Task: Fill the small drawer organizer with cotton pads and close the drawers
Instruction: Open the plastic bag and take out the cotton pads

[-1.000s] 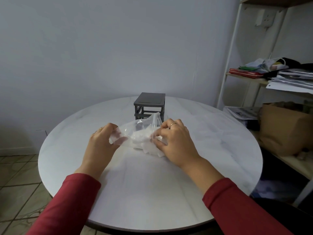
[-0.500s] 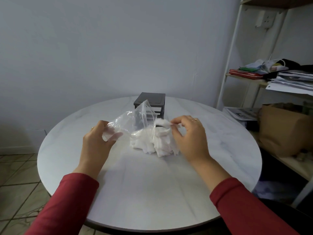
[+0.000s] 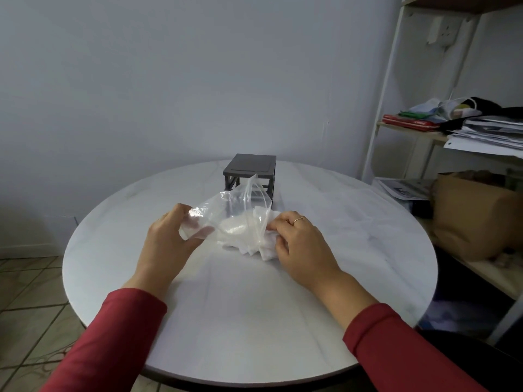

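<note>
The left hand (image 3: 169, 239) is closed round the 9 o'clock end of a crumpled clear plastic bag (image 3: 235, 205). The right hand (image 3: 300, 244) is curled on the white cotton pads (image 3: 249, 240) at the bag's 3 o'clock side. The pads are heaped between both hands on the round white marbled table (image 3: 254, 321). At 12 o'clock the small dark grey drawer organizer (image 3: 250, 172) is partly screened by the bag's raised flap. Off the table at 3 o'clock, a white shelf unit (image 3: 379, 114) and a brown paper bag (image 3: 475, 210) are seen.
</note>
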